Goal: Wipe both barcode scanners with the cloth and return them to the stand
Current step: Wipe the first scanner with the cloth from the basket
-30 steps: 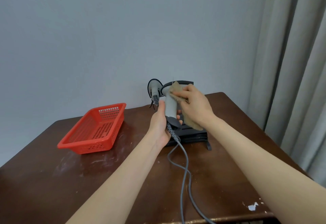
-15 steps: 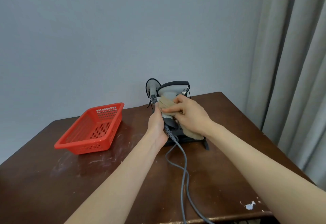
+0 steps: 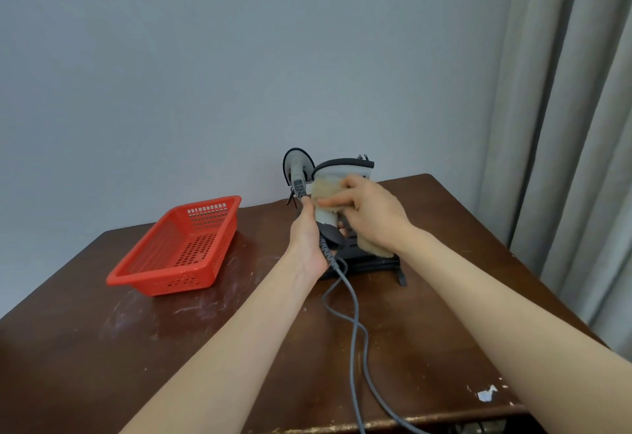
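— Scanner (image 3: 343,171) orientation?
— Upright over stand (image 3: 371,264), long axis vertical, nose pointing right, handle down.
— Fingers?
— Left hand (image 3: 307,245) wrapped round handle from left; right hand (image 3: 373,219) pinching cloth (image 3: 325,190) flat against neck, just under head.

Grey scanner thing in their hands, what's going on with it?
A person is wiping a barcode scanner. The left hand holds it upright by its lower grip, its cable trailing across the table, while the right hand presses a beige cloth against its body just under the head. A second scanner stands behind it by the black stand, and a red basket sits to the left.
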A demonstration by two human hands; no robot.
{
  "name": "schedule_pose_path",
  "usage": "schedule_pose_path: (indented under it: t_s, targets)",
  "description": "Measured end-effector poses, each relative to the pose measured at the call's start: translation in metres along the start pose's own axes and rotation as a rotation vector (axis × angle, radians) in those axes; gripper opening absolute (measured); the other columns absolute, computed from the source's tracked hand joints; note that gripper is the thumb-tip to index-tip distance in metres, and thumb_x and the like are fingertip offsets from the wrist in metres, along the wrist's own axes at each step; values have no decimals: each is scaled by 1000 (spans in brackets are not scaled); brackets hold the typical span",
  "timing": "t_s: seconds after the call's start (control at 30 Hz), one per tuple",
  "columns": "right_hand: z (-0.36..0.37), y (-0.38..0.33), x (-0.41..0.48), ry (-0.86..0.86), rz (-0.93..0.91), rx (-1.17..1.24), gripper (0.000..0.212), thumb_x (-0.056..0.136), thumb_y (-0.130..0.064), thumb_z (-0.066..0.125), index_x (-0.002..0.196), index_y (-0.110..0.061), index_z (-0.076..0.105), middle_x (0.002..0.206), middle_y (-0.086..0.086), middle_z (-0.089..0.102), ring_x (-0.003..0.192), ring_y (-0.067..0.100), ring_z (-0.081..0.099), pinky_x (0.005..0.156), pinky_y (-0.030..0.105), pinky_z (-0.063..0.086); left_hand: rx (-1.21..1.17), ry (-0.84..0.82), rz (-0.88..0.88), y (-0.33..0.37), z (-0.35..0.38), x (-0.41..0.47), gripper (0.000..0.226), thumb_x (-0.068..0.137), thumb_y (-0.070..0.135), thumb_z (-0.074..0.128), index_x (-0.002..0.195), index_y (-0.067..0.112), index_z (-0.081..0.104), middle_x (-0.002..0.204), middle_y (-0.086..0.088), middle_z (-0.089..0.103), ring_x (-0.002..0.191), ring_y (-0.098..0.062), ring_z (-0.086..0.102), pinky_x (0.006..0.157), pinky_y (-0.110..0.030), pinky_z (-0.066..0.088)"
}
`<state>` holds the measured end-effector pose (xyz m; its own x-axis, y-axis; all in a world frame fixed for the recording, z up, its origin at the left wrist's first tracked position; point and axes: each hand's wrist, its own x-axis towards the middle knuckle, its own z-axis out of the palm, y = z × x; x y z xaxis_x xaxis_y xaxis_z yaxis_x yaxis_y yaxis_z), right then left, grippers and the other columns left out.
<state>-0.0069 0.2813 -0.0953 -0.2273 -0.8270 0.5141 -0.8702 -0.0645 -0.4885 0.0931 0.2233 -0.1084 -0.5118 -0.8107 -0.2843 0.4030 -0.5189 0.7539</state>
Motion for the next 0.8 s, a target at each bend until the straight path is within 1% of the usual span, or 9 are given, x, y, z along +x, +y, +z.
schedule_pose_path:
  t_s: [0.1, 0.17, 0.27, 0.33, 0.47, 0.6, 0.63, 0.73, 0.8]
  targets:
    - [-2, 4, 12, 94, 99, -39, 36, 97, -12, 46, 116, -35, 67, 104, -9, 50, 104, 20, 52, 75, 31, 41, 40, 15, -16, 0, 6, -3, 40, 98, 45, 44, 98, 8, 61, 78, -10, 63, 56, -18, 54, 44, -23, 47]
    - [-1, 0, 10, 47, 73, -7, 36, 96, -12, 47, 115, -33, 68, 98, -15, 47, 105, 21, 53, 75, 31, 42, 29, 21, -6, 0, 4, 0, 37, 98, 42, 44, 97, 9, 61, 81, -10, 65, 61, -20, 58, 50, -27, 49]
    - [2, -8, -5, -79, -51, 29, 40, 93, -7, 48, 113, -34, 69, 115, -11, 53, 107, 18, 50, 80, 30, 40, -17, 2, -3, 0, -2, 6, 33, 98, 39, 43, 97, 14, 65, 78, -8, 70, 65, -21, 67, 55, -28, 52]
    - [0, -6, -5, -97, -48, 1, 41, 94, -8, 47, 113, -37, 68, 118, -9, 52, 105, 15, 52, 77, 27, 37, -54, -28, -21, 0, -2, 5, 39, 97, 46, 43, 99, 14, 66, 79, -9, 72, 63, -21, 69, 52, -26, 52]
    - [-4, 4, 9, 30, 112, -16, 37, 97, -13, 45, 119, -35, 65, 101, -11, 42, 100, 20, 55, 74, 32, 43, -28, -31, -57, -3, 4, -1, 54, 92, 57, 46, 101, 7, 63, 81, -10, 64, 59, -17, 55, 42, -22, 48]
    - [0, -9, -4, -56, 17, -43, 40, 95, -10, 46, 120, -35, 65, 114, -2, 50, 111, 23, 50, 89, 37, 44, -86, -76, -65, -2, 0, 2, 55, 91, 59, 46, 106, 9, 66, 93, -12, 72, 84, -24, 68, 74, -36, 55]
    - [1, -13, -10, -84, -40, -36, 41, 94, -9, 46, 119, -35, 65, 118, 0, 51, 112, 22, 48, 90, 37, 43, -109, -99, -73, 0, -1, 1, 55, 91, 59, 45, 105, 10, 66, 91, -13, 73, 84, -25, 70, 75, -37, 54]
    - [-1, -11, -16, -90, -68, -32, 39, 94, -13, 47, 119, -38, 65, 117, -2, 52, 109, 19, 48, 82, 32, 42, -100, -139, -95, 2, 0, -4, 50, 92, 54, 49, 105, 9, 65, 90, -13, 73, 81, -24, 70, 72, -35, 55]
    - [-4, 0, -11, -17, 11, -94, 39, 95, -16, 46, 124, -37, 61, 116, -1, 52, 106, 21, 51, 80, 32, 42, -74, -126, -97, 2, -1, -8, 43, 93, 45, 53, 110, 6, 61, 90, -12, 68, 68, -18, 64, 55, -26, 55]
